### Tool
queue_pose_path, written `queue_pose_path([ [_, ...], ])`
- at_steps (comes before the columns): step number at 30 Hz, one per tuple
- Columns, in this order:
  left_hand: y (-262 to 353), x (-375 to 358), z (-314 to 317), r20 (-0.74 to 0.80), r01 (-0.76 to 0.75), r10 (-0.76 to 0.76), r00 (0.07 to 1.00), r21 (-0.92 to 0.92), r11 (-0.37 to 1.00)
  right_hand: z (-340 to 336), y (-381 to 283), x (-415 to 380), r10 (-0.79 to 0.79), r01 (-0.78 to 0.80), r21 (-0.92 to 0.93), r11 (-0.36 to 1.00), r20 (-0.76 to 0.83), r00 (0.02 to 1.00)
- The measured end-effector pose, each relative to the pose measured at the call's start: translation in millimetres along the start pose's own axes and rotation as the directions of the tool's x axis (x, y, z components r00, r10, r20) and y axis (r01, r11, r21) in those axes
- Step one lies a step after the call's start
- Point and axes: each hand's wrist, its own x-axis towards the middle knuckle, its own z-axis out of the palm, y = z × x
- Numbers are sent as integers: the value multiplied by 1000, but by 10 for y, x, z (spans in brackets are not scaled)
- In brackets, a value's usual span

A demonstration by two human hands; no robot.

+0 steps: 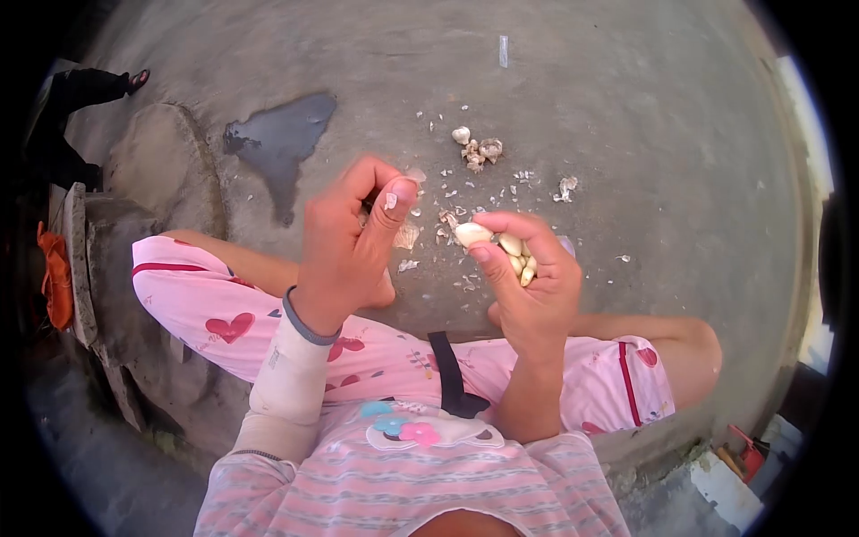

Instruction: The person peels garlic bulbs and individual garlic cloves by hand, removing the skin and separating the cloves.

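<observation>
My right hand [530, 273] is closed around several peeled garlic cloves [516, 255]. One larger pale clove [473, 234] sticks out between its thumb and index finger. To the left and a little higher, my left hand [351, 237] has its fingers curled, thumb against index finger in a pinch. A thin piece of garlic skin [415, 175] shows at that pinch, and another flake [390, 201] clings to the thumb. Papery garlic skin [407, 235] shows just beyond the left thumb. The left palm faces away and is hidden.
Garlic bulbs [483, 150] and scattered skins [565, 188] lie on the concrete floor [644, 116] ahead. A wet patch [284, 139] is at upper left, beside a rounded stone slab [161, 161]. Another person's dark-clothed leg [89, 89] and an orange cloth [55, 277] are far left.
</observation>
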Motion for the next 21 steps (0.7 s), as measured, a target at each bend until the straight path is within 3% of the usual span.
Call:
queue_pose_path([
  [1,-12,18,-65,107,-66,60,992,54,996,-18,-10,7,-24,24,-19,1000,6,1000],
  [4,197,-5,-6,144,-239,210,967,226,944,-11,-25,38,-81,83,-47,995,26,996],
  [9,172,-44,21,229,-280,228,946,228,932,9,-38,5,-46,45,-95,994,-7,999],
  [13,176,-43,58,219,-381,328,919,271,884,-3,-18,25,-286,286,-290,913,41,957],
  [18,168,-42,60,246,-354,290,925,276,894,-26,4,29,-361,370,-301,879,87,928],
  [21,197,-57,42,256,-261,193,947,267,928,-49,-7,7,-240,252,-226,941,81,967],
])
